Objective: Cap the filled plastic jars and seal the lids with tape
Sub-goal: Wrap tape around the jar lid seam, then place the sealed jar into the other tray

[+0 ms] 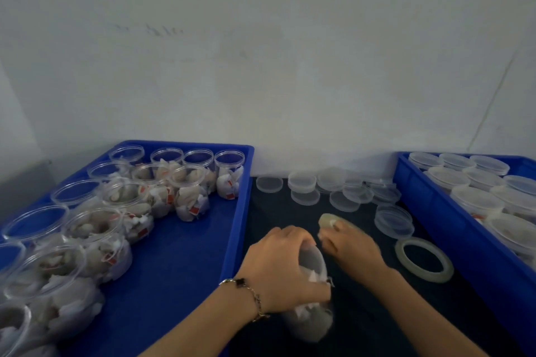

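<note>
Left hand: fingers curled over the lidded end of a filled jar, gripping it. Jar lies tilted on the dark mat, long axis running toward the wearer, lid end away. Right hand: fingers around a tape roll just past the jar; blurred, exact grip unclear. Spare tape ring flat to the right. Mat hemmed by left blue tray and right blue tray; loose lids crowd the far edge.

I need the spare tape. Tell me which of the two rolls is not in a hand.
The roll lying flat on the dark table, right of the right hand. The other roll is gripped in that hand's fingers, above the jar.
</note>
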### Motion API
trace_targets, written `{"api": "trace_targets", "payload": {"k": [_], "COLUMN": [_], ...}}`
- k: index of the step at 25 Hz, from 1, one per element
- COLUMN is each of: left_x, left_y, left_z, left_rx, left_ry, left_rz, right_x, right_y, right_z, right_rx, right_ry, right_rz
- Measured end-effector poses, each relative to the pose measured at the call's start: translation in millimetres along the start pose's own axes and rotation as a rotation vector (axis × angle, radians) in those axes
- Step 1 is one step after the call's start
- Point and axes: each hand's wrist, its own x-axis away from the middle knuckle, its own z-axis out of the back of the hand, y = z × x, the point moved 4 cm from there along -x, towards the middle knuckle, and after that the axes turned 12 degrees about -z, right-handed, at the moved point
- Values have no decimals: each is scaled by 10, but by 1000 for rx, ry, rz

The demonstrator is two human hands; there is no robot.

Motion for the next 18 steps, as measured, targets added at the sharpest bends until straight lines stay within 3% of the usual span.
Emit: {"api": "trace_targets", "payload": {"k": [9, 13, 18], "left_x": [52, 50, 32], "left_y": [-227, -250, -312], "left_z": [49, 10, -136], "left_rx": [-121, -155, -118], "left_ry": [53, 22, -137], "left_rz": [70, 67, 108], "right_x": [162, 280, 487], "right_y": [-150, -202, -288], "right_z": [-482, -470, -172], "right_rx": [27, 111, -307], "right_ry": [-101, -17, -53], "right_rz": [12, 89, 135]}}
